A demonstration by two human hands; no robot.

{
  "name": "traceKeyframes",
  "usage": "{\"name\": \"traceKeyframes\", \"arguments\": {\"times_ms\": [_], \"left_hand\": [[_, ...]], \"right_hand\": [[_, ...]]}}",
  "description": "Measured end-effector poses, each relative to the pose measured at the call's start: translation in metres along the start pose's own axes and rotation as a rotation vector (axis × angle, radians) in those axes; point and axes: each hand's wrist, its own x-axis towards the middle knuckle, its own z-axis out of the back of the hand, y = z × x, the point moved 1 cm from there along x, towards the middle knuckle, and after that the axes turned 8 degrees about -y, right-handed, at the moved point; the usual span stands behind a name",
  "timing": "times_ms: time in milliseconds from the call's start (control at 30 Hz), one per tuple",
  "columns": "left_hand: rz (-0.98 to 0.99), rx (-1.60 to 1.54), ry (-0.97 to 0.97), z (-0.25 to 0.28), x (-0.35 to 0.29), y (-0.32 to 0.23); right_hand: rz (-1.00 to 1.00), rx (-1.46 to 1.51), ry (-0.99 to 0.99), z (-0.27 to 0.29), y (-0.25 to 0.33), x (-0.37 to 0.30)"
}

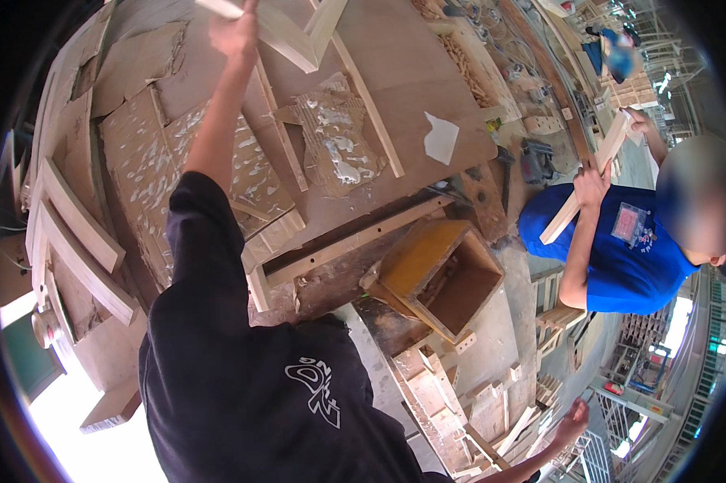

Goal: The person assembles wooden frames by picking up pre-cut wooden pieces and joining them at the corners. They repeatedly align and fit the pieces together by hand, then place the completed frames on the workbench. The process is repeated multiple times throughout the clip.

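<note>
The left hand is gripping an angled wooden frame, which is extending over the counter; farther right, the right hand is hanging half-open, seemingly empty, and a co-worker is holding a wooden bar.

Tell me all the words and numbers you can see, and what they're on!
Black shirt: big white letters, tilted; I won't copy words out, so no quote.
Badge on the blue shirt: reddish and white, too small to read.
Blue shirt, beside the badge: a small white print, too small to read.
Any other marks in the room are too small or blurred to read.
</note>
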Motion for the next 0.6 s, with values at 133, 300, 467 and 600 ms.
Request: {"name": "traceKeyframes", "arguments": {"times_ms": [133,300,467,600], "left_hand": [[-0.219,-0.266,0.173,0.010,-0.031,-0.043],[-0.150,-0.223,0.375,0.021,-0.075,-0.081],[-0.094,-0.335,0.387,0.072,-0.145,-0.129],[-0.175,-0.451,0.433,0.123,-0.212,-0.154]], "right_hand": [[0.227,0.135,0.015,0.004,0.069,0.029],[0.397,0.335,0.071,-0.019,0.221,0.037],[0.672,0.598,0.107,-0.044,0.355,0.017],[0.797,0.950,0.145,-0.075,0.475,-0.013]]}}
